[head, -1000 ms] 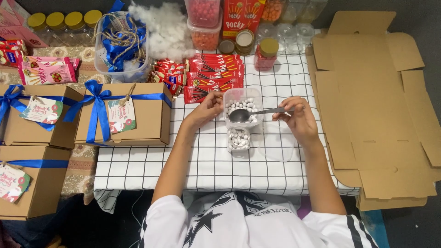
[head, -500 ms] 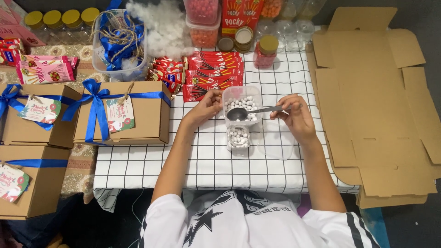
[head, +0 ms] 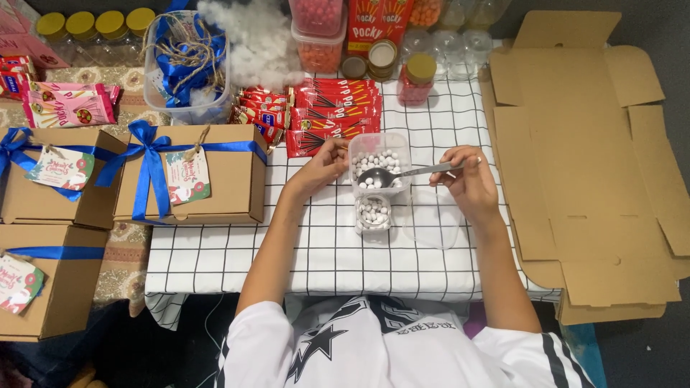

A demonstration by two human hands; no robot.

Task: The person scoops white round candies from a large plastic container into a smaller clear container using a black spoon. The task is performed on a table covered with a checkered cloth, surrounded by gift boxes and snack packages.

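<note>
A clear plastic tub (head: 379, 159) holding small white candies stands on the white grid-patterned cloth (head: 309, 244). My left hand (head: 327, 162) grips the tub's left side. My right hand (head: 467, 179) holds a metal spoon (head: 402, 174) by its handle, with the bowl of the spoon resting over the tub's front edge. Just in front of the tub sits a small clear jar (head: 373, 214) partly filled with the same white candies. A clear lid (head: 433, 219) lies to the right of the jar, under my right wrist.
Red snack boxes (head: 323, 115) lie behind the tub. Brown gift boxes with blue ribbons (head: 190, 176) stand at the left. Flattened cardboard (head: 589, 165) lies at the right. Jars, red candy tubs and a tub of ribbon (head: 185, 65) line the back.
The spoon's bowl has dipped slightly toward the tub's front edge. Both hands stay almost in place.
</note>
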